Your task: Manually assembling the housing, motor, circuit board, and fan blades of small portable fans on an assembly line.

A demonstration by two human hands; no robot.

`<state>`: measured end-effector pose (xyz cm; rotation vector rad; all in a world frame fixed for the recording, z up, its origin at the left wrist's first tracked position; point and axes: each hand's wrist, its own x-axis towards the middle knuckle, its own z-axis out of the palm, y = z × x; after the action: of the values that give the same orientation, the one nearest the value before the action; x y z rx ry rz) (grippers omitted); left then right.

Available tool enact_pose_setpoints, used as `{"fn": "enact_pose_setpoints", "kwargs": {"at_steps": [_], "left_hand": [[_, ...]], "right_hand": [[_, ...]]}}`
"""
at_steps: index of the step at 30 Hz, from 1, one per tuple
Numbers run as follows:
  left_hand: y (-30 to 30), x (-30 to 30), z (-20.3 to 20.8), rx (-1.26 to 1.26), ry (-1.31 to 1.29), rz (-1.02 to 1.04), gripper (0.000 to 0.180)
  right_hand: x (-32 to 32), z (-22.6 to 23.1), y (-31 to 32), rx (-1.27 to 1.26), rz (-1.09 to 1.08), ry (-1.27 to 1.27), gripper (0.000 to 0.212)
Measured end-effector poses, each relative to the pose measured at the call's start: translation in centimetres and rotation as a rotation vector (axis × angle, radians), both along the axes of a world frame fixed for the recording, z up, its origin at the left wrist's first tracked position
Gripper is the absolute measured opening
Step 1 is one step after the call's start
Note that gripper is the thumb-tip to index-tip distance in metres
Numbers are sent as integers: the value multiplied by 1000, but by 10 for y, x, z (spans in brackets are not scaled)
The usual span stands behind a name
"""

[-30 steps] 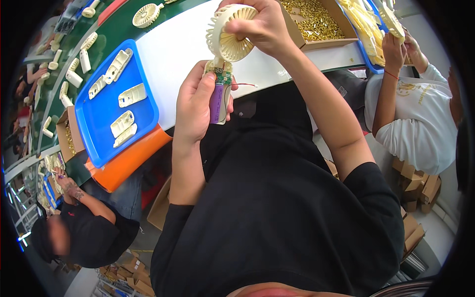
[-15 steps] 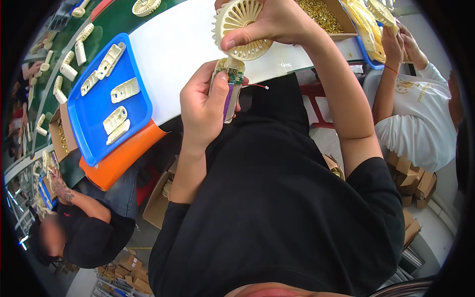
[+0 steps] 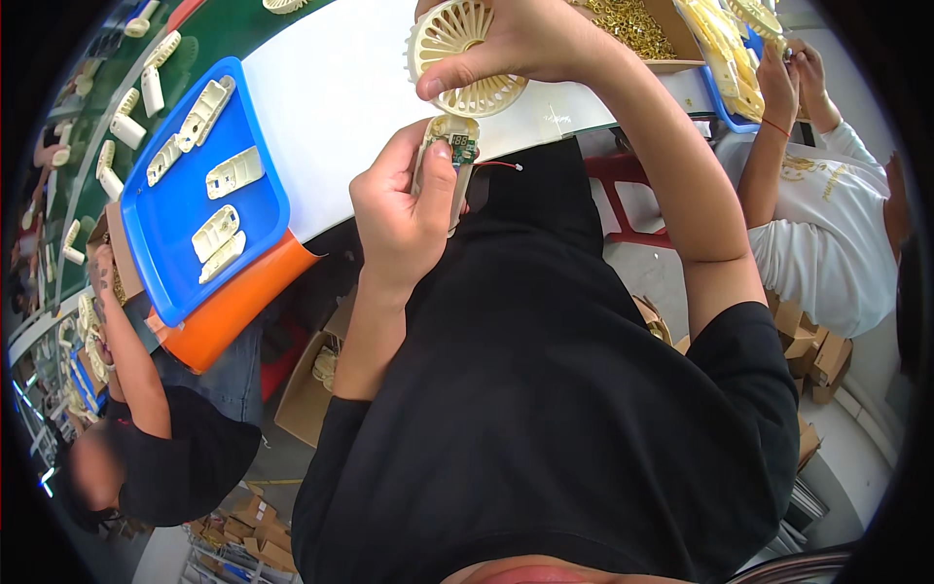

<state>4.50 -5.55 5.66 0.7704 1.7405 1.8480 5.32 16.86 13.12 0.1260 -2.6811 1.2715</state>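
left hand (image 3: 404, 209) grip tight around fan handle (image 3: 449, 161), right hand (image 3: 520, 39) pinching fan head (image 3: 457, 54)

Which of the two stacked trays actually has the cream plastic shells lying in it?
The blue tray, on top. The orange tray sits beneath it, showing only along its near edge, with nothing visible in it.

A small green display board (image 3: 463, 148) with a dark rectangular screen sits atop the cream fan handle. Brown cardboard cartons: one (image 3: 309, 389) open under the bench, several (image 3: 812, 350) stacked right, more (image 3: 248, 526) on the floor below.
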Motion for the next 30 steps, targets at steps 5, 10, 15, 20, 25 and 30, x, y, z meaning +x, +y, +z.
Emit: {"fn": "enact_pose_setpoints", "kwargs": {"at_steps": [5, 10, 15, 20, 25, 30], "left_hand": [[-2, 3, -4, -31, 143, 28, 30], [-5, 4, -8, -9, 259, 50, 30], [-5, 8, -12, 44, 362, 149, 22], [-6, 5, -12, 9, 237, 86, 27], [-7, -1, -11, 1, 59, 3, 38], [8, -20, 5, 50, -251, -19, 48]], "right_hand": [[-2, 4, -3, 42, 24, -22, 60], [-5, 14, -11, 107, 43, -7, 61], [-5, 5, -9, -1, 75, -38, 63], [-7, -3, -10, 11, 65, 10, 65], [-13, -12, -11, 3, 24, -41, 68], [-28, 5, -5, 88, 31, -33, 62]]}}
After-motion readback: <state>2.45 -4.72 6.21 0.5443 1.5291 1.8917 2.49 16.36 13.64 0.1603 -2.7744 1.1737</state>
